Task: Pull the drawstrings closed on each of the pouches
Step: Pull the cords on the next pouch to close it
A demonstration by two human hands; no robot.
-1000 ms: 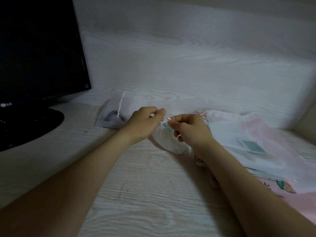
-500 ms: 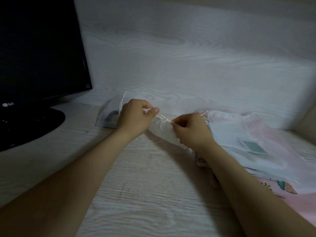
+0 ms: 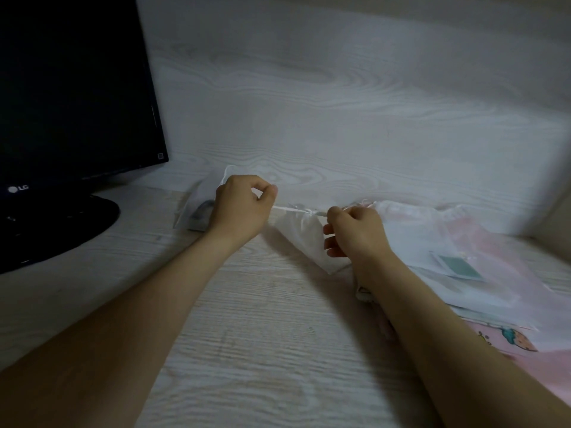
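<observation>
while left hand (image 3: 241, 208) and right hand (image 3: 355, 233) pinch its drawstring (image 3: 285, 207), pouch (image 3: 304, 239) between grips — mouth gathered

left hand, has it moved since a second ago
Yes. The left hand has shifted left, toward the monitor, pulling the drawstring out of the white pouch.

Appeared at the lower left of the frame as a long, bare left forearm (image 3: 148, 304), uncovered up to the picture edge, ending in a bare left hand (image 3: 239, 208). Appeared at the lower right as a bare right forearm (image 3: 448, 335) and bare right hand (image 3: 355, 233), equally uncovered.
</observation>
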